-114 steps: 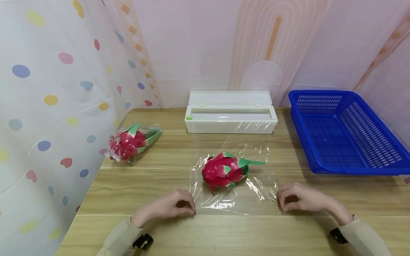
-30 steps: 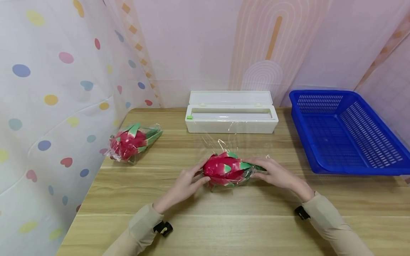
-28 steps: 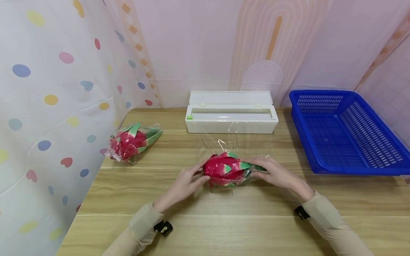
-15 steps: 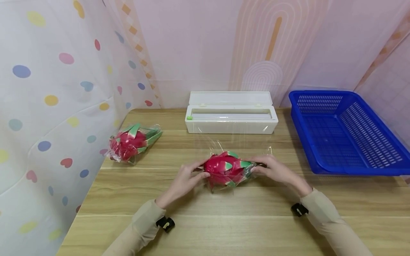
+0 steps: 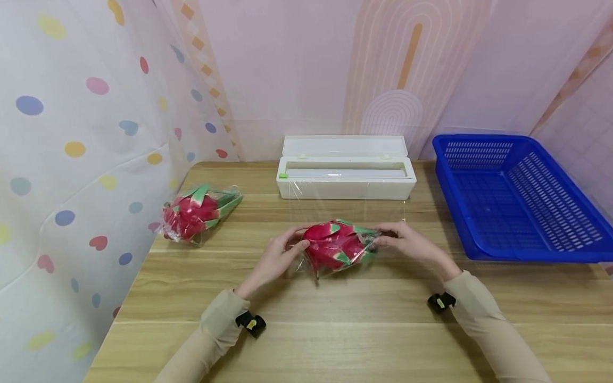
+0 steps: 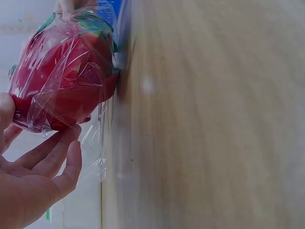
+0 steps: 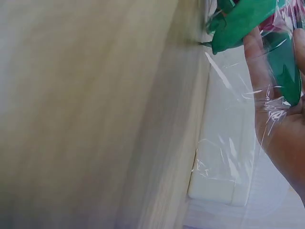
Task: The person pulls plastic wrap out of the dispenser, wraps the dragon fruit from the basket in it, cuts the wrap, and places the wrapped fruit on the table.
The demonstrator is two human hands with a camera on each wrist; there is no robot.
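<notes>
A red dragon fruit (image 5: 335,246) with green-tipped scales lies in the middle of the head view, partly covered by clear cling film (image 6: 62,90). My left hand (image 5: 278,254) grips its rounded end, thumb in front and fingers behind. At the leafy end my right hand (image 5: 413,246) holds the green tips (image 7: 281,62) through the film, fingers partly hidden. From the fruit the film runs back to a white cling film dispenser (image 5: 346,190) whose lid stands up. In the left wrist view, loose film hangs below the fruit, near the left fingers (image 6: 52,152).
A second dragon fruit (image 5: 193,214), wrapped in film, lies at the left of the wooden table (image 5: 335,340). The blue plastic basket (image 5: 452,213) stands at the right. Patterned curtains (image 5: 297,69) hang behind and along the left.
Earlier both hands held the film's front corners, with the fruit on the flat sheet. Now they hold the fruit's two ends with film over it, and the fruit has turned slightly away, toward the dispenser.
</notes>
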